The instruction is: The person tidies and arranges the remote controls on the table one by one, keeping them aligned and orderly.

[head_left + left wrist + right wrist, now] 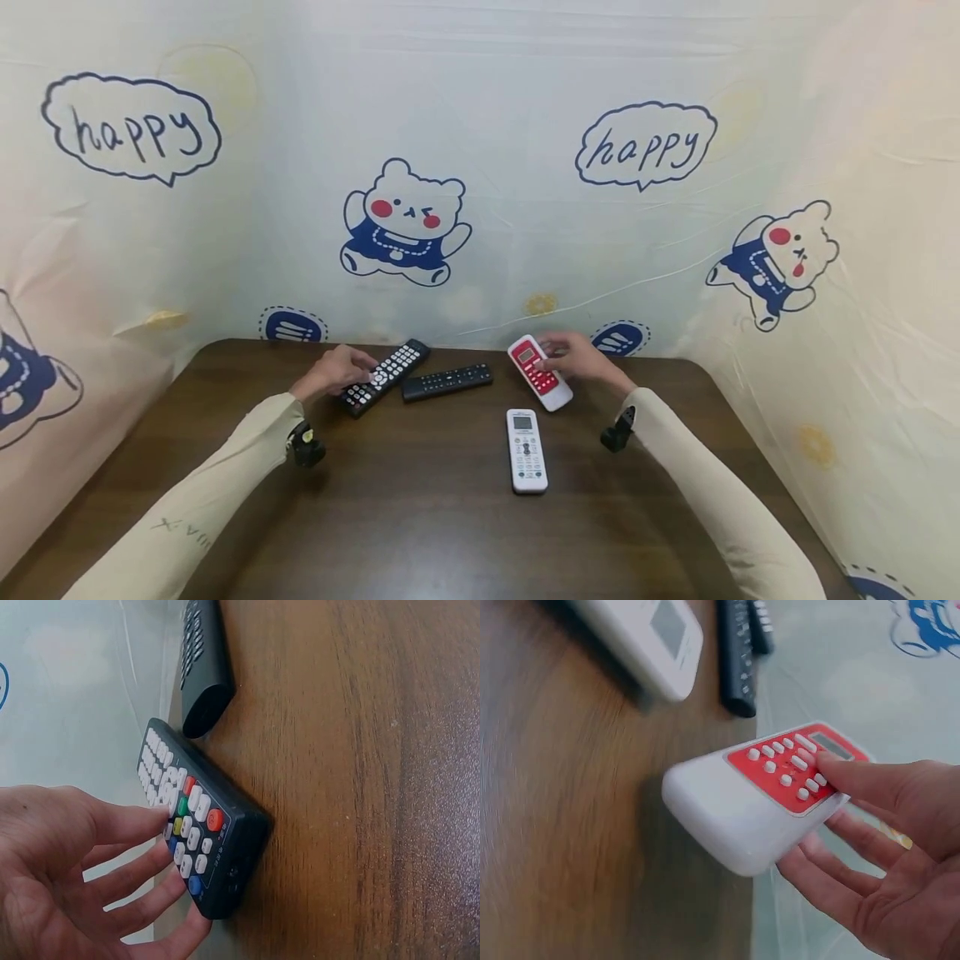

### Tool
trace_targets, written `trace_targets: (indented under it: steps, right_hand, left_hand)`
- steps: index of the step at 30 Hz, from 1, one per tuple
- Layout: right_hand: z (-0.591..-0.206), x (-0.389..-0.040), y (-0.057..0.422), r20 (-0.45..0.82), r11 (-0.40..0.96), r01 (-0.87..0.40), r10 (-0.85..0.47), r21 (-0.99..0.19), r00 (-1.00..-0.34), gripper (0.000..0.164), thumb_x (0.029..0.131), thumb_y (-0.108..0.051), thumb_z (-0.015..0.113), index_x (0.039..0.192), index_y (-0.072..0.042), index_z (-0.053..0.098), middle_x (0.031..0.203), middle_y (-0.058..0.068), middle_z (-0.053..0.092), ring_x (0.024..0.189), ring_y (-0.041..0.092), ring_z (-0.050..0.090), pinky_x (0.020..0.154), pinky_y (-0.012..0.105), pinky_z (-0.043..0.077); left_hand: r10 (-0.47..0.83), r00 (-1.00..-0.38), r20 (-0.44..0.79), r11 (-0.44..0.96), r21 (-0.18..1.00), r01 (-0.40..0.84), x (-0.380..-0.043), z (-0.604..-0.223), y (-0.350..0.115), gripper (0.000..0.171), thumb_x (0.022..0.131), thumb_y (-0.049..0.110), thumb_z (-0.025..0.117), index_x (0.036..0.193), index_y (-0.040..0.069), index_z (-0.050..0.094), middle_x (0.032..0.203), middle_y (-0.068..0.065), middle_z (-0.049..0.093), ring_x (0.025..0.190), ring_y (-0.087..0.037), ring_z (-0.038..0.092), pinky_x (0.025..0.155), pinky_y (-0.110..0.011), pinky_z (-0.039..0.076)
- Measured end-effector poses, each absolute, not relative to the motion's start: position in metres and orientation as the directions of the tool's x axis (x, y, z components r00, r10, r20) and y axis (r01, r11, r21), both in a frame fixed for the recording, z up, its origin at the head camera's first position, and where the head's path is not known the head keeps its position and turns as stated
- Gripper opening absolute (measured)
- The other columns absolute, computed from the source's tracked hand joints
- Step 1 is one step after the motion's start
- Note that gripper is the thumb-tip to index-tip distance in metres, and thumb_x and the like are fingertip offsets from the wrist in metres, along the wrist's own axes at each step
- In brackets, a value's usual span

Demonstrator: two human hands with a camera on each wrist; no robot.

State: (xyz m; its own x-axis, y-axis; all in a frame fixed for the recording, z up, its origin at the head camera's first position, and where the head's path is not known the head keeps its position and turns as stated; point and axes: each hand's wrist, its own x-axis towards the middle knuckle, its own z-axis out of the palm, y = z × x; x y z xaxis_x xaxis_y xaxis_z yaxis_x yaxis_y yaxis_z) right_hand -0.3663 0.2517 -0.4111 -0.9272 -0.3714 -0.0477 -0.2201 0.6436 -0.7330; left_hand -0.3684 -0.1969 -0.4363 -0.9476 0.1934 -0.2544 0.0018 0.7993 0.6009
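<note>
My left hand (335,372) grips a black remote control with white buttons (386,377) at the back left of the table. In the left wrist view its thumb lies on the button face, with the fingers (142,892) along the side edge. My right hand (581,360) holds a white remote control with a red face (537,372), thumb on the buttons and fingers beneath, tilted in the right wrist view. Between the hands lies a slimmer black remote (447,382). Nearer the front, a white remote with a grey screen (527,451) lies face up.
The brown wooden table (390,517) ends at the back against a pale hanging sheet (517,217) printed with bears and the word "happy". The sheet also closes off both sides. Small black cameras (307,447) sit on both wrists.
</note>
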Motion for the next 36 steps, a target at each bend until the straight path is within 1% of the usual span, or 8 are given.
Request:
trace_targets:
  steps: [4, 10, 15, 22, 27, 32, 34, 36]
  right_hand:
    - [-0.410, -0.363, 0.255, -0.145, 0.583, -0.067, -0.309, -0.810, -0.940, 0.050, 0.100, -0.013, 0.070, 0.148, -0.003, 0.055, 0.126, 0.023, 0.064, 0.102, 0.028, 0.070, 0.082, 0.043, 0.064]
    - [-0.408, -0.359, 0.256, -0.200, 0.506, 0.014, -0.315, -0.863, -0.928, 0.065, 0.101, -0.011, 0.069, 0.159, -0.005, 0.040, 0.131, 0.028, 0.063, 0.102, 0.029, 0.072, 0.084, 0.045, 0.065]
    - [-0.408, -0.351, 0.265, -0.250, 0.497, 0.084, -0.277, -0.863, -0.928, 0.068, 0.100, -0.009, 0.069, 0.160, -0.004, 0.037, 0.135, 0.031, 0.060, 0.102, 0.031, 0.072, 0.086, 0.048, 0.064]
    - [-0.413, -0.340, 0.277, -0.287, 0.493, 0.145, -0.227, -0.858, -0.931, 0.067, 0.100, -0.009, 0.068, 0.159, 0.000, 0.037, 0.131, 0.029, 0.062, 0.097, 0.026, 0.072, 0.085, 0.048, 0.064]
    - [-0.409, -0.332, 0.283, -0.315, 0.488, 0.180, -0.209, -0.854, -0.926, 0.064, 0.101, -0.006, 0.066, 0.156, 0.004, 0.036, 0.124, 0.027, 0.065, 0.096, 0.026, 0.073, 0.083, 0.045, 0.065]
    - [-0.405, -0.328, 0.286, -0.323, 0.490, 0.192, -0.198, -0.850, -0.925, 0.063, 0.101, -0.005, 0.065, 0.156, 0.005, 0.035, 0.126, 0.028, 0.065, 0.094, 0.024, 0.073, 0.083, 0.045, 0.065]
    - [-0.406, -0.326, 0.286, -0.328, 0.485, 0.195, -0.205, -0.852, -0.922, 0.065, 0.101, -0.005, 0.066, 0.156, 0.006, 0.034, 0.126, 0.028, 0.065, 0.094, 0.025, 0.073, 0.084, 0.045, 0.065]
    - [-0.407, -0.324, 0.286, -0.333, 0.483, 0.198, -0.211, -0.853, -0.919, 0.065, 0.100, -0.004, 0.066, 0.156, 0.007, 0.034, 0.125, 0.028, 0.066, 0.094, 0.025, 0.074, 0.084, 0.046, 0.065]
  left_hand:
    - [0.188, -0.947, -0.260, 0.797, 0.604, -0.007, -0.370, -0.437, -0.197, 0.040, 0.102, 0.015, 0.065, 0.140, 0.002, 0.064, 0.140, -0.029, 0.060, 0.109, -0.037, 0.062, 0.084, -0.043, 0.058]
    - [0.177, -0.946, -0.273, 0.794, 0.607, -0.026, -0.370, -0.440, -0.198, 0.040, 0.102, 0.014, 0.065, 0.140, 0.002, 0.063, 0.141, -0.029, 0.060, 0.115, -0.039, 0.061, 0.086, -0.045, 0.058]
    - [0.189, -0.947, -0.261, 0.788, 0.615, -0.013, -0.372, -0.441, -0.194, 0.040, 0.101, 0.013, 0.066, 0.139, 0.001, 0.064, 0.138, -0.028, 0.062, 0.108, -0.035, 0.062, 0.080, -0.039, 0.057]
    - [0.196, -0.945, -0.263, 0.783, 0.621, -0.011, -0.372, -0.440, -0.191, 0.040, 0.101, 0.012, 0.064, 0.140, 0.001, 0.063, 0.139, -0.028, 0.062, 0.110, -0.036, 0.061, 0.085, -0.042, 0.057]
    - [0.201, -0.948, -0.247, 0.782, 0.623, 0.003, -0.370, -0.440, -0.193, 0.039, 0.101, 0.011, 0.065, 0.139, 0.000, 0.064, 0.135, -0.027, 0.064, 0.100, -0.030, 0.063, 0.075, -0.033, 0.054]
    - [0.198, -0.952, -0.233, 0.773, 0.634, 0.006, -0.371, -0.438, -0.195, 0.039, 0.101, 0.010, 0.065, 0.138, -0.001, 0.064, 0.127, -0.026, 0.067, 0.074, -0.020, 0.058, 0.064, -0.028, 0.049]
    - [0.193, -0.950, -0.244, 0.775, 0.631, -0.004, -0.371, -0.438, -0.196, 0.039, 0.101, 0.011, 0.065, 0.138, -0.001, 0.063, 0.126, -0.025, 0.067, 0.073, -0.019, 0.057, 0.063, -0.028, 0.049]
    - [0.189, -0.947, -0.259, 0.780, 0.625, -0.015, -0.370, -0.439, -0.197, 0.040, 0.101, 0.012, 0.065, 0.139, 0.000, 0.063, 0.127, -0.025, 0.067, 0.078, -0.021, 0.058, 0.064, -0.028, 0.049]
